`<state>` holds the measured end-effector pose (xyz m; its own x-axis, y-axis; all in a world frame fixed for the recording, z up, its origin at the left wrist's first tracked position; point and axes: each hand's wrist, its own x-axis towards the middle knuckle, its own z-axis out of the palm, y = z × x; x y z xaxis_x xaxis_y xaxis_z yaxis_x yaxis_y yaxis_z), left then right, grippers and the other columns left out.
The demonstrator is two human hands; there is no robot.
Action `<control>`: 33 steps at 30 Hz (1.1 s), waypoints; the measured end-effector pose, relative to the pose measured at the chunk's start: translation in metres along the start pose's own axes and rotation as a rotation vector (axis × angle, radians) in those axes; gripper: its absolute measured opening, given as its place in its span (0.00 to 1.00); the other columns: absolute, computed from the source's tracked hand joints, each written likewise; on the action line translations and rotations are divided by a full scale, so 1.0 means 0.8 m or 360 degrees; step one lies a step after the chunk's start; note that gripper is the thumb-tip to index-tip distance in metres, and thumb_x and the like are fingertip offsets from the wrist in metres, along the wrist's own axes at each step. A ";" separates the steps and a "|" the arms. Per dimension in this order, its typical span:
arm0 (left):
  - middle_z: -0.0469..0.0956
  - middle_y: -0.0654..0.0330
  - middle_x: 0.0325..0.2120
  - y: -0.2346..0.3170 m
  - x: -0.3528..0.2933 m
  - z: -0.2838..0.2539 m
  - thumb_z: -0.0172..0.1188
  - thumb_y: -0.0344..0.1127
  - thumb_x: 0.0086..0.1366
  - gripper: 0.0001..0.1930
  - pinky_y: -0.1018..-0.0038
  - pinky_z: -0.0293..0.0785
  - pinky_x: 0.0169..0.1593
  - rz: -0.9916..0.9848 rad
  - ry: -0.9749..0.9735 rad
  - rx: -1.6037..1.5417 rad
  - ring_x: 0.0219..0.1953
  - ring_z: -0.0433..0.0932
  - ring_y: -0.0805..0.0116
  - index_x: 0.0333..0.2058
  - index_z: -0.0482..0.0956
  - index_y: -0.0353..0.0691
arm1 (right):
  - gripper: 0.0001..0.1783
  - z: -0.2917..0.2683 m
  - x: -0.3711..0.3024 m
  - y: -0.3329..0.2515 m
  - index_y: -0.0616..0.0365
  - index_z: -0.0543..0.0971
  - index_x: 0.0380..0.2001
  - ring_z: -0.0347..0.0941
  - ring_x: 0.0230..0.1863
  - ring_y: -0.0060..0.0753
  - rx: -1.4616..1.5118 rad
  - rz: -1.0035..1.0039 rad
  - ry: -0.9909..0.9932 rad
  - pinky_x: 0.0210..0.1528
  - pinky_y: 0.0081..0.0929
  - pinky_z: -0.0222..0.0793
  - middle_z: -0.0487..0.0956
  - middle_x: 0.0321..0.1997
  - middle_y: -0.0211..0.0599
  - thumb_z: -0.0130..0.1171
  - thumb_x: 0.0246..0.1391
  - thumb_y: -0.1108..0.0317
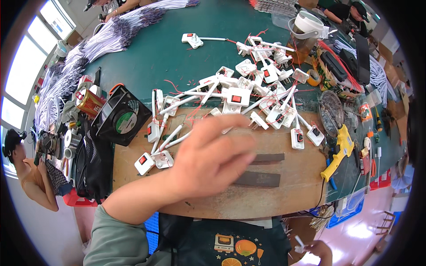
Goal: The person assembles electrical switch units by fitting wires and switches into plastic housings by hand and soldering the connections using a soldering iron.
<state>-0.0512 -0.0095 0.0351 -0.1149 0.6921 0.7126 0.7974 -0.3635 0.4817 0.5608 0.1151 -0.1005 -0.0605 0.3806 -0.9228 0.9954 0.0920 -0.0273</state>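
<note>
My left hand reaches across the wooden board, blurred, its bent fingers apart with nothing visible in them. Just beyond it lies a pile of white plug housings with red switches, joined to white tubes and thin red wires. Two dark flat strips rest on the board beside the fingers. Low on the right, off the board's near edge, my right hand is closed on a small white plastic piece; its exact kind is too small to tell.
A black fan stands left of the pile. Toward the right are a yellow glue gun with its cord, a metal dish and a lidded jug. White cable bundles line the far left. Other people sit around the table.
</note>
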 end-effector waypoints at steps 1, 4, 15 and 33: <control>0.78 0.48 0.47 -0.005 0.008 -0.010 0.71 0.26 0.54 0.15 0.65 0.78 0.45 -0.0123 0.0014 0.0118 0.46 0.80 0.53 0.42 0.83 0.36 | 0.27 0.038 0.036 0.071 0.47 0.84 0.55 0.82 0.37 0.35 0.0192 0.0064 -0.0069 0.44 0.33 0.76 0.87 0.37 0.39 0.73 0.51 0.53; 0.80 0.52 0.45 -0.036 0.017 -0.026 0.70 0.30 0.57 0.14 0.65 0.78 0.44 -0.0325 0.0005 0.0526 0.44 0.81 0.56 0.42 0.83 0.37 | 0.46 0.104 0.080 0.106 0.46 0.72 0.67 0.84 0.43 0.41 -0.0126 0.0240 0.0110 0.45 0.36 0.78 0.86 0.42 0.48 0.74 0.45 0.48; 0.83 0.62 0.28 -0.098 0.033 -0.036 0.68 0.36 0.63 0.13 0.75 0.74 0.37 -0.1510 -0.0147 0.0391 0.32 0.79 0.75 0.43 0.83 0.35 | 0.31 0.065 0.070 -0.101 0.46 0.77 0.62 0.82 0.46 0.50 0.0178 -0.0374 0.0308 0.48 0.40 0.77 0.82 0.48 0.54 0.67 0.55 0.53; 0.80 0.60 0.28 0.003 0.069 -0.101 0.66 0.26 0.63 0.08 0.81 0.74 0.33 -0.0728 0.0391 -0.0751 0.29 0.78 0.77 0.41 0.80 0.31 | 0.19 -0.030 -0.085 -0.258 0.52 0.83 0.49 0.81 0.47 0.50 0.0073 -0.1089 0.0458 0.49 0.40 0.77 0.84 0.43 0.46 0.64 0.58 0.56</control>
<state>-0.1035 -0.0225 0.1164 -0.5524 0.6997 0.4531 0.3010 -0.3395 0.8912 0.3579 0.0924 -0.0230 -0.6788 0.4786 -0.5570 0.7301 0.3585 -0.5817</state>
